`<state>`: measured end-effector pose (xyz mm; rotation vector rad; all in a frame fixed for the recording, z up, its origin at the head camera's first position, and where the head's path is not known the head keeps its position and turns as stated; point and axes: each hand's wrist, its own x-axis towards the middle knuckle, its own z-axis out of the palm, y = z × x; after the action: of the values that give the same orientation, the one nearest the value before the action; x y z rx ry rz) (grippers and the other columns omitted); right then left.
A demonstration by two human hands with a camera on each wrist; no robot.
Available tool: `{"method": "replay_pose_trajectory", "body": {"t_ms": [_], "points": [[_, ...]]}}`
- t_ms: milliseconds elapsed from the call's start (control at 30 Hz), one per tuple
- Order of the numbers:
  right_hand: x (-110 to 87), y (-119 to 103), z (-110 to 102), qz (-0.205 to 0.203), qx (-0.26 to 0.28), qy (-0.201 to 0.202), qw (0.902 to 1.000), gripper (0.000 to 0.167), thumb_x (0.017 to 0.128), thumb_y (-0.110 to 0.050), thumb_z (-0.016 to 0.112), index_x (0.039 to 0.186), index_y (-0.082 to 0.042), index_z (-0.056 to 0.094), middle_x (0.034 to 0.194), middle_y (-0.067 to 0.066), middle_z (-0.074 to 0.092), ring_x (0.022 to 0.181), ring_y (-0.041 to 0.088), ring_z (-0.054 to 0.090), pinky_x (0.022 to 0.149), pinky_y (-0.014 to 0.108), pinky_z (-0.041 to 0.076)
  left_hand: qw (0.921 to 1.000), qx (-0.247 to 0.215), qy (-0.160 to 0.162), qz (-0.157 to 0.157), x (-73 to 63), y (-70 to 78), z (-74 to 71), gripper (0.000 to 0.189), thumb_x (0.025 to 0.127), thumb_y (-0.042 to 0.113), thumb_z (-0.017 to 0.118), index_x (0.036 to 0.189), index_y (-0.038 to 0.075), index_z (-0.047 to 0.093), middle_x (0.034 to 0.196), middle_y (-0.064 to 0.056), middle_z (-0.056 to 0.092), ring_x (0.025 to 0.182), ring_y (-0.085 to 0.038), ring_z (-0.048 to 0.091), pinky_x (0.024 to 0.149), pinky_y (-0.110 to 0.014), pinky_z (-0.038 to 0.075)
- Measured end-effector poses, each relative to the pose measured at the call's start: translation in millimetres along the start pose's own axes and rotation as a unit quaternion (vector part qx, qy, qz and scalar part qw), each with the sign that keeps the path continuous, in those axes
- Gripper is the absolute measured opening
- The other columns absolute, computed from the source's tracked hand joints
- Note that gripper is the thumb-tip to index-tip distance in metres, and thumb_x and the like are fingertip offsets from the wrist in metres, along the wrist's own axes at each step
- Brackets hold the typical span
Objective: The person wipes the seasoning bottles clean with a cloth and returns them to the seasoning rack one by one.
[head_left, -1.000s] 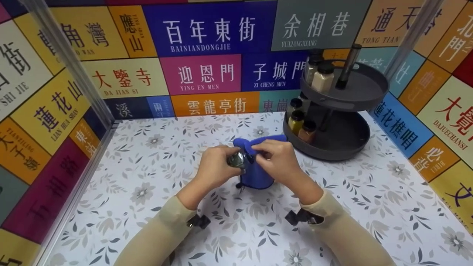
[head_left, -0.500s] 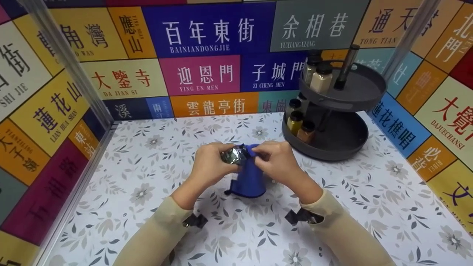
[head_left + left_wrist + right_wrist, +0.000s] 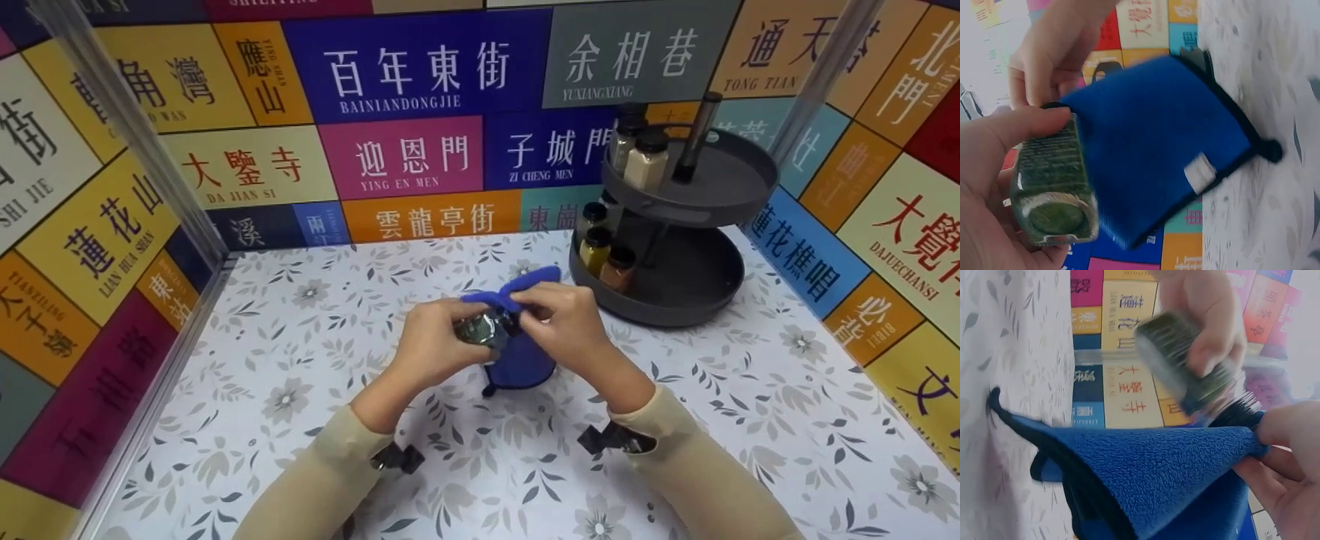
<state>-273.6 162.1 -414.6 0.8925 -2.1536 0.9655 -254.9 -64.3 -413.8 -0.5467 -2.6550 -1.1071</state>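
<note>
My left hand grips a small square glass jar with green contents, tilted on its side, its base towards the left wrist camera. The jar's black lid points towards my right hand. Between thumb and fingers my right hand pinches a blue cloth with black edging, right at the lid. Most of the cloth hangs below the hands, and a white tag shows near one edge. In the head view, blue folds stick up behind the fingers.
A dark two-tier round rack stands at the back right. Several black-lidded jars, one a pale jar on top and one a yellow jar below, sit on its left side. Sign-covered panels enclose the floral tabletop.
The jar swings left and then back right in my left hand. The cloth's hanging part shifts left, then back, and its upper folds rise into sight again behind the fingers.
</note>
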Motion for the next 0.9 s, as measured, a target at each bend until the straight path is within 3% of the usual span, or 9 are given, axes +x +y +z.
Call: {"method": "replay_pose_trajectory", "body": {"t_ms": [167, 267, 500, 733, 900], "points": [[0.6, 1.9, -1.6, 0.017, 0.004, -0.01, 0.9998, 0.023, 0.083, 0.006, 0.072, 0.097, -0.005, 0.085, 0.089, 0.01, 0.082, 0.072, 0.016, 0.075, 0.06, 0.028, 0.06, 0.9977, -0.062, 0.019, -0.019, -0.6, -0.5, -5.1, 0.052, 0.067, 0.027, 0.095, 0.118, 0.023, 0.084, 0.102, 0.002, 0.08, 0.091, -0.016, 0.071, 0.082, -0.038, 0.059], [0.1, -0.8, -2.0, 0.019, 0.001, -0.024, 0.9995, 0.021, 0.081, 0.005, 0.073, 0.096, -0.005, 0.085, 0.087, 0.01, 0.081, 0.069, 0.015, 0.073, 0.06, 0.028, 0.059, 0.9966, -0.07, 0.027, -0.034, 0.8, -2.9, -6.7, 0.053, 0.067, 0.026, 0.095, 0.118, 0.023, 0.083, 0.099, 0.001, 0.079, 0.089, -0.015, 0.069, 0.08, -0.037, 0.059], [-1.1, -9.4, -5.8, -0.015, -0.02, -0.033, 0.9991, 0.02, 0.079, 0.004, 0.074, 0.093, -0.005, 0.085, 0.085, 0.009, 0.08, 0.066, 0.015, 0.071, 0.06, 0.029, 0.059, 0.9963, -0.059, 0.026, -0.056, 4.0, -8.5, -2.5, 0.056, 0.066, 0.027, 0.097, 0.121, 0.022, 0.083, 0.111, -0.001, 0.081, 0.098, -0.019, 0.072, 0.083, -0.038, 0.059], [-2.0, -8.4, -1.8, -0.079, -0.031, -0.012, 0.9963, 0.021, 0.079, 0.005, 0.075, 0.094, -0.005, 0.085, 0.085, 0.007, 0.079, 0.068, 0.014, 0.069, 0.061, 0.028, 0.057, 0.9991, -0.025, 0.002, -0.033, 4.2, -10.3, 4.1, 0.053, 0.067, 0.026, 0.095, 0.118, 0.021, 0.083, 0.106, 0.001, 0.081, 0.092, -0.016, 0.072, 0.082, -0.036, 0.058], [-1.2, 1.1, 0.5, -0.075, -0.016, 0.005, 0.9971, 0.023, 0.081, 0.008, 0.074, 0.098, -0.005, 0.084, 0.09, 0.008, 0.081, 0.073, 0.015, 0.073, 0.064, 0.028, 0.06, 0.9997, -0.022, -0.004, -0.009, 3.6, -6.0, 1.6, 0.053, 0.065, 0.026, 0.095, 0.117, 0.019, 0.084, 0.108, -0.001, 0.081, 0.096, -0.018, 0.073, 0.087, -0.039, 0.058]]}}
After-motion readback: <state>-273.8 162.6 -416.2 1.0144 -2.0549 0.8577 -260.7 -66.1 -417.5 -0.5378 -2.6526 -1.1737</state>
